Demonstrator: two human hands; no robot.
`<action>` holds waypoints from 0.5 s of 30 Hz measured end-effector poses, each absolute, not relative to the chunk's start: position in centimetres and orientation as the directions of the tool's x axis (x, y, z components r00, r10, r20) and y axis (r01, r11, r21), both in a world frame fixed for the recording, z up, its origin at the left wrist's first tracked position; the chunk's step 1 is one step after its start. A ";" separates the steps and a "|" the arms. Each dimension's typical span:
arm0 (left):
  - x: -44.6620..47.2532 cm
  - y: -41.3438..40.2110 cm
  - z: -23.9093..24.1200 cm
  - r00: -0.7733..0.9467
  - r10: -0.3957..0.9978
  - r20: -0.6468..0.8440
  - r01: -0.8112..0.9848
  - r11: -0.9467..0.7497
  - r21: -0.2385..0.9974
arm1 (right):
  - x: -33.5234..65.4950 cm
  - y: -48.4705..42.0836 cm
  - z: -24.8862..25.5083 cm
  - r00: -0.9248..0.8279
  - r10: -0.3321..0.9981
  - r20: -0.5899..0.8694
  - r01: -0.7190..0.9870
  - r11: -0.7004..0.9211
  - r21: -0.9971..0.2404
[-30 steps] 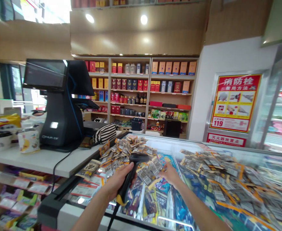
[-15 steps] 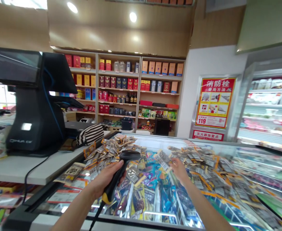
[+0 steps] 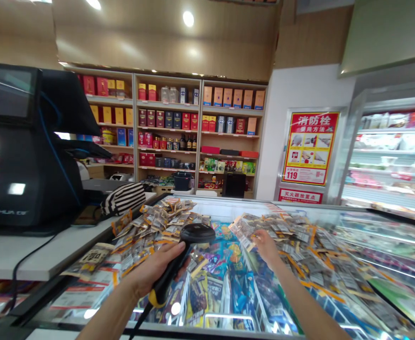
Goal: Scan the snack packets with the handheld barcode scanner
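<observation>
My left hand (image 3: 161, 269) is wrapped round the handle of a black and yellow barcode scanner (image 3: 197, 233), its head over the glass of the chest freezer and its cable hanging down toward me. My right hand (image 3: 266, 246) pinches the edge of a small clear snack packet (image 3: 242, 231), held at the near left edge of the right-hand pile of packets (image 3: 299, 248). The scanner head is to the left of this packet, apart from it. Another pile of similar packets (image 3: 165, 219) lies left of the scanner, partly behind my left hand.
Under the glass are colourful bagged ice creams (image 3: 207, 293) in wire baskets. A larger snack bag (image 3: 92, 259) lies at the left edge. On the left counter (image 3: 12, 257) stand a black checkout terminal (image 3: 33, 189) and a striped pouch (image 3: 124, 198). Stocked shelves (image 3: 168, 106) line the back.
The view has turned slightly right. The scanner has moved a little right, and its head covers more of the gap between the piles. My right hand still pinches the packet, now closer against the right pile.
</observation>
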State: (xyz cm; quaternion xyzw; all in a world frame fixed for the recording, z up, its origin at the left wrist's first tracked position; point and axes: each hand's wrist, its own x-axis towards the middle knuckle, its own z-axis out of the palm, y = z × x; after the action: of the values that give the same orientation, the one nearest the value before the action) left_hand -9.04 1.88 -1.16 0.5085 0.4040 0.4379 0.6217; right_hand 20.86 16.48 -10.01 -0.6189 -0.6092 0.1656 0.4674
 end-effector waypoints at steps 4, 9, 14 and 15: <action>-8.6 2.1 -1.2 0.309 0.949 -0.065 -0.120 0.107 0.987 | 20.6 16.2 -9.7 0.187 0.911 0.367 0.606 0.187 -0.773; -8.9 2.3 -1.1 0.316 0.948 -0.046 -0.157 0.100 0.982 | 20.4 16.3 -9.0 0.207 0.911 0.356 0.604 0.168 -0.779; -9.3 2.6 -1.2 0.362 0.931 -0.043 -0.160 0.107 0.981 | 20.5 16.7 -8.9 0.206 0.911 0.357 0.626 0.158 -0.764; -9.4 2.6 -1.2 0.377 0.925 -0.043 -0.157 0.110 0.981 | 20.6 16.7 -8.9 0.207 0.911 0.357 0.629 0.156 -0.762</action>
State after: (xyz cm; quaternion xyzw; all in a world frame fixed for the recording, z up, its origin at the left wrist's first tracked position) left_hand -9.37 2.63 -1.21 0.5197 0.3695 0.4182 0.6469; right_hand 20.58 16.75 -8.89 -0.6309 -0.6102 0.1553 0.4534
